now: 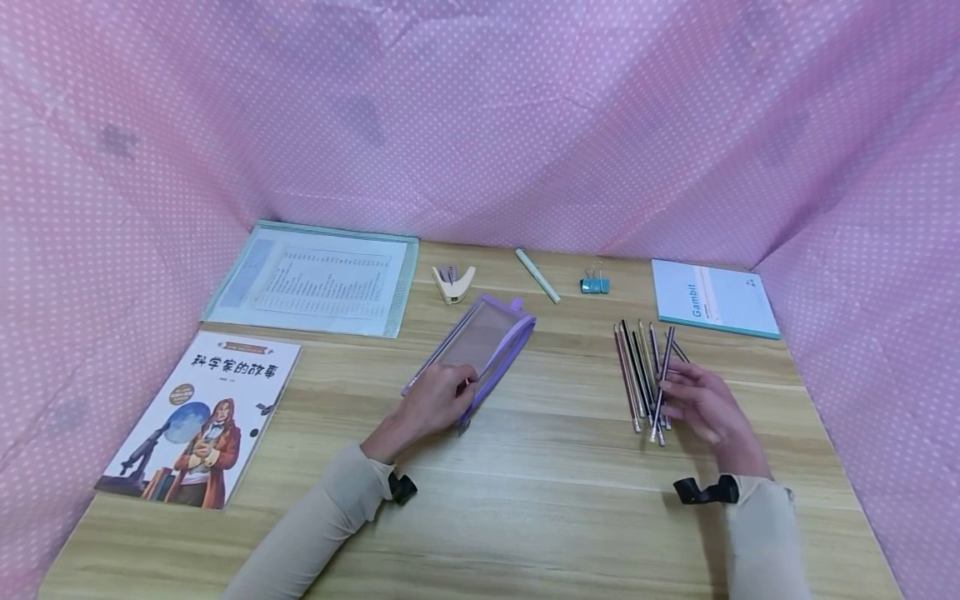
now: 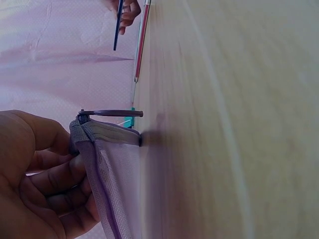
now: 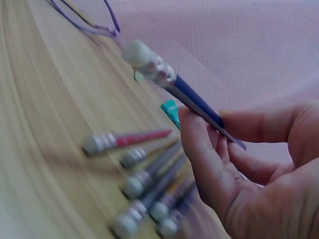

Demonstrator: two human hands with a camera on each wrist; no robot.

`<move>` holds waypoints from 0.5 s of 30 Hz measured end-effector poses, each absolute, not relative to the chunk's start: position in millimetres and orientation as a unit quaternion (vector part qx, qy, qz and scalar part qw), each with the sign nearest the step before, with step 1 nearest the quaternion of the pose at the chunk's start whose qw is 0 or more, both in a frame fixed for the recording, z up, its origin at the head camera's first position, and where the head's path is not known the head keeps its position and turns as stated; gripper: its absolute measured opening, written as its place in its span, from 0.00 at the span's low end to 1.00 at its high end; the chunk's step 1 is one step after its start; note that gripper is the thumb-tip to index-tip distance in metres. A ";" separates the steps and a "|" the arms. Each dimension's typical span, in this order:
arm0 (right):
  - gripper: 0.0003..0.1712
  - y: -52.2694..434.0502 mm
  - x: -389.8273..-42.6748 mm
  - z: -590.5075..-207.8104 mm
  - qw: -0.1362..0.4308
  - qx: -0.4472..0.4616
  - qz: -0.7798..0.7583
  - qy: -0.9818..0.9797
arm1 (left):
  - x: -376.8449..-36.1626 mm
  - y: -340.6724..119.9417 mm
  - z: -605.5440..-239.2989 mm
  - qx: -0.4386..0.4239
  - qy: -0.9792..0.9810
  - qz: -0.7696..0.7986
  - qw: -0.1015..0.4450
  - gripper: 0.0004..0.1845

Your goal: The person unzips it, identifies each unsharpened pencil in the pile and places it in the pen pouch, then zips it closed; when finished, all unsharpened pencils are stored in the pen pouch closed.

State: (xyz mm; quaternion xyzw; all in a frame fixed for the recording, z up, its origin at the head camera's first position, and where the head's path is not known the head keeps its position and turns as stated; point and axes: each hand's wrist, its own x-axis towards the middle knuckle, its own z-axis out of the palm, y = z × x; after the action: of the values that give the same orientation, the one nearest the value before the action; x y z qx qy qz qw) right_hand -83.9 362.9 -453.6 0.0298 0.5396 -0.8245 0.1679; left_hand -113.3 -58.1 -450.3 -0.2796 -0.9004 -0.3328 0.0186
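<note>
A purple mesh pencil case [image 1: 487, 342] lies in the middle of the wooden table [image 1: 540, 500]. My left hand [image 1: 438, 398] grips its near end, fingers curled round the fabric edge [image 2: 87, 137] beside the zipper pull [image 2: 112, 113]. Several pencils [image 1: 637, 367] lie in a row to the right. My right hand [image 1: 701, 404] pinches one dark blue pencil [image 1: 662, 379] between thumb and fingers, lifting it above the others. Its eraser end [image 3: 142, 57] points away from the palm, and the remaining pencils [image 3: 149, 184] rest on the table below.
A picture book [image 1: 202, 417] lies front left and a clear folder with papers [image 1: 318, 279] behind it. A stapler [image 1: 453, 283], a pale green pen [image 1: 537, 275], a blue binder clip [image 1: 595, 284] and a notebook [image 1: 712, 297] line the back. Pink dotted cloth walls [image 1: 480, 117] surround the table.
</note>
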 end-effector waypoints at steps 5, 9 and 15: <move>0.17 344.0 -85.9 -453.2 0.163 0.053 -0.822 0.543 | -113.0 -58.1 -450.2 -0.279 -0.900 -0.334 0.018 0.04; 0.16 328.4 -89.0 -452.3 0.161 0.076 -0.821 0.542 | -112.7 -57.8 -449.6 -0.278 -0.901 -0.333 0.014 0.04; 0.16 305.5 -94.0 -449.6 0.166 0.108 -0.818 0.541 | -112.8 -56.8 -448.9 -0.275 -0.903 -0.329 0.007 0.04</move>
State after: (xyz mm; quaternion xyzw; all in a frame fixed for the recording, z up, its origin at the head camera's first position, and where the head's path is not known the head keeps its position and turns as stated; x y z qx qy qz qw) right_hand -94.0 305.5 -449.6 0.1076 0.5406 -0.8177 0.1659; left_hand -112.8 -56.8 -448.9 -0.2752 -0.9032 -0.3293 0.0067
